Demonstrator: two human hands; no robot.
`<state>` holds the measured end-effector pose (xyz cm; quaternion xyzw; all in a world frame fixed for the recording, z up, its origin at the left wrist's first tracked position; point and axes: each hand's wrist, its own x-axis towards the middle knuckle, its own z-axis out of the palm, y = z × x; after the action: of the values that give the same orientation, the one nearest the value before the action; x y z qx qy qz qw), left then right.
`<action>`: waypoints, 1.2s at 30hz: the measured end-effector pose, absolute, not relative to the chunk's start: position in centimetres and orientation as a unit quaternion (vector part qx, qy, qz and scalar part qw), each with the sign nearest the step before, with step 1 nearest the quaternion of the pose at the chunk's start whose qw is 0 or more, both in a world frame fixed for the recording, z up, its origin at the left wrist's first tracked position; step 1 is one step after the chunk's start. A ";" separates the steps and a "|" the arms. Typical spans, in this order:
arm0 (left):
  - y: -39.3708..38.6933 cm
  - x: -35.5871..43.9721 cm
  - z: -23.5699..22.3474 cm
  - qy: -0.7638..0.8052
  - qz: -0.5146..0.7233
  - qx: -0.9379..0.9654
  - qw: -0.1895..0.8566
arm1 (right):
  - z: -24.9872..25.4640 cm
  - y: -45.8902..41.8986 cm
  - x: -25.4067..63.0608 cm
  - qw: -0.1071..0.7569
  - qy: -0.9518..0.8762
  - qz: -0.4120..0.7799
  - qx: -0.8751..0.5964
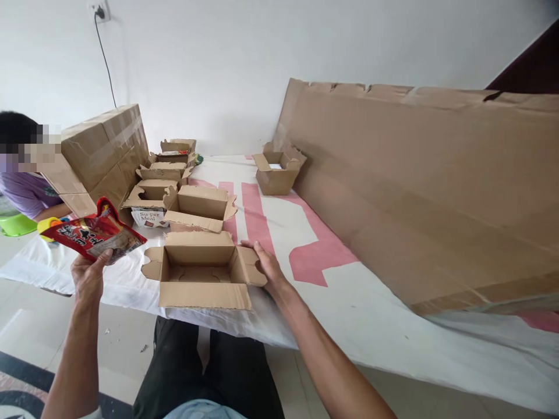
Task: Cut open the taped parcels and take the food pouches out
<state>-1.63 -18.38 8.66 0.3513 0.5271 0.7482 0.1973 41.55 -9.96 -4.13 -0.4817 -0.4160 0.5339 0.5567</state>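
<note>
My left hand (89,276) grips a red printed food packet (98,235) by its lower edge, thumb on the front, and holds it up left of the nearest box. Right in front of me an open cardboard box (198,273) rests at the table's front edge, flaps folded outward, and its inside looks bare. Its right-hand flap (253,267) is held by my right hand (268,265), whose fingertips are partly hidden behind the cardboard. Just beyond it stands a second open box (198,206), touching or nearly touching the first.
More open boxes (152,192) form a row toward the wall. Stacked taped cartons (105,145) stand at left, with a person in a purple sleeve (21,189) behind. Another open box (277,174) sits farther back, beside a large leaning cardboard sheet (414,192). White-and-pink cloth (349,314) covers the table.
</note>
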 end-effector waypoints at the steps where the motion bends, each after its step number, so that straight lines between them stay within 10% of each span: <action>1: -18.7 -1.6 8.0 0.539 0.743 0.342 0.200 | -3.5 -9.0 41.9 0.558 -0.423 0.523 -0.486; 17: -20.1 -0.7 3.0 0.610 0.690 0.319 0.226 | 1.3 -1.3 40.2 0.454 -0.486 0.546 -0.510; 28: -10.7 3.5 12.9 0.492 0.687 0.497 0.196 | 3.6 -3.7 41.2 0.508 -0.545 0.521 -0.417; 36: -11.0 12.6 11.3 0.377 0.444 0.639 0.503 | 7.6 -8.3 39.1 0.461 -0.610 0.563 -0.314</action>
<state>12.56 -11.02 11.27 0.6386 0.3774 0.4438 0.5027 39.08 -8.31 7.61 -0.3137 -0.6098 0.5631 0.4612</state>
